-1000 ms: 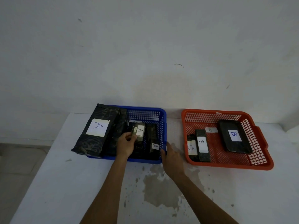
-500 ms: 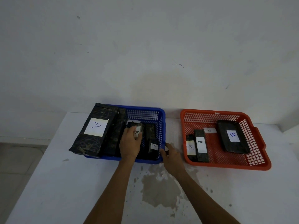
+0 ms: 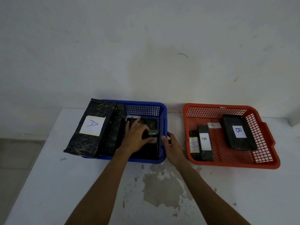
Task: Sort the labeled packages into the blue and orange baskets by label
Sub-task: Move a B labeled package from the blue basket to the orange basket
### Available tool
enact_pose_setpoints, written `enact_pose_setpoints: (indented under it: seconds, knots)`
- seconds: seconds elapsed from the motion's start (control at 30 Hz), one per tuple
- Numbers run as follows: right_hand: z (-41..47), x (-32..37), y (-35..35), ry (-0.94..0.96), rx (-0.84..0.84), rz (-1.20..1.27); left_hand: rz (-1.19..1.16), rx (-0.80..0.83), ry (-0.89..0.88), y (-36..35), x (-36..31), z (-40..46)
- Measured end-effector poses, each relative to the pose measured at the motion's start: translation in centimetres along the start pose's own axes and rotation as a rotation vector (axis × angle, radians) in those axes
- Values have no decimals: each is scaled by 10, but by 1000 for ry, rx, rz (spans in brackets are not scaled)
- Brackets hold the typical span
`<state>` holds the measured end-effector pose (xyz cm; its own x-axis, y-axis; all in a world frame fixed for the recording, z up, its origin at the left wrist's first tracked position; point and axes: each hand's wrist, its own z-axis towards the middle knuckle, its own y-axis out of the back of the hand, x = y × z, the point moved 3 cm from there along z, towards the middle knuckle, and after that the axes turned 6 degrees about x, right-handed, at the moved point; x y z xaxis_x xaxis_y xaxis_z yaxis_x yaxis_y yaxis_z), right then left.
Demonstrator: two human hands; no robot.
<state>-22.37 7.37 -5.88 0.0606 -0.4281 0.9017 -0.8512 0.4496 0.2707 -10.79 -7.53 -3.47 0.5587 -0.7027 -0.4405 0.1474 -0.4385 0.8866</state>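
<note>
Left hand [image 3: 138,138], which a second ago held a small A-labelled package raised above the blue basket [image 3: 163,109], has since come down inside that basket, palm down and fingers spread over the small dark packages [image 3: 151,125] lying there; the white label that faced the camera earlier is now covered by the hand; whether the fingers still grip the package or merely press it flat cannot be told; the change reads as a placement at or near completion. Right hand [image 3: 172,146] has stayed at the basket's near right corner, fingers curled against the blue mesh wall, apparently steadying it. Large A package [image 3: 87,132] leans on the basket's left rim, long axis running from near-left to far-right, far end higher, label upward; small packages beneath the left hand appear to lie with long axes pointing away from the person. Orange basket [image 3: 233,164], well apart to the right on the white table [image 3: 48,184], holds the B packages: two narrow ones [image 3: 204,142] side by side at its left, long axes near to far, and a broad flat one [image 3: 239,135] at its right, tilted slightly; no package shows loose on the table, so sorting seems nearly finished.
</note>
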Motion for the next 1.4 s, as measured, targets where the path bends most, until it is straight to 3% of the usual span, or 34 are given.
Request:
enact_pose_setpoints:
  seconds: [0.07, 0.17, 0.27, 0.37, 0.53, 0.63, 0.8, 1.13, 1.3, 1.4]
  knots:
    - [1, -1, 0, 1, 7, 25, -330, -149, 80, 13, 8, -2]
    - [2, 0, 1, 4, 7, 33, -500, -356, 183, 32, 14, -4]
    - [2, 0, 1, 1, 17, 26, -483, -380, 312, 40, 17, 4]
    - [1, -1, 2, -6, 24, 40, -266, -380, 409, 44, 22, 10]
    - [2, -1, 3, 7, 22, 36, -235, -439, 350, 54, 22, 7]
    - [2, 0, 2, 7, 14, 39, -238, -483, 226, 47, 13, -7]
    - [1, 0, 1, 7, 14, 70, 18, -269, -12, 5, 0, 0]
    - [2, -14, 2, 5, 32, 131, 201, 201, 96, 8, 3, 64]
    - [7, -22, 4, 14, 25, 143, 252, 227, 112, 1, 8, 73]
    - [7, -24, 4, 19, 29, 146, 134, 222, 139, 7, 14, 75]
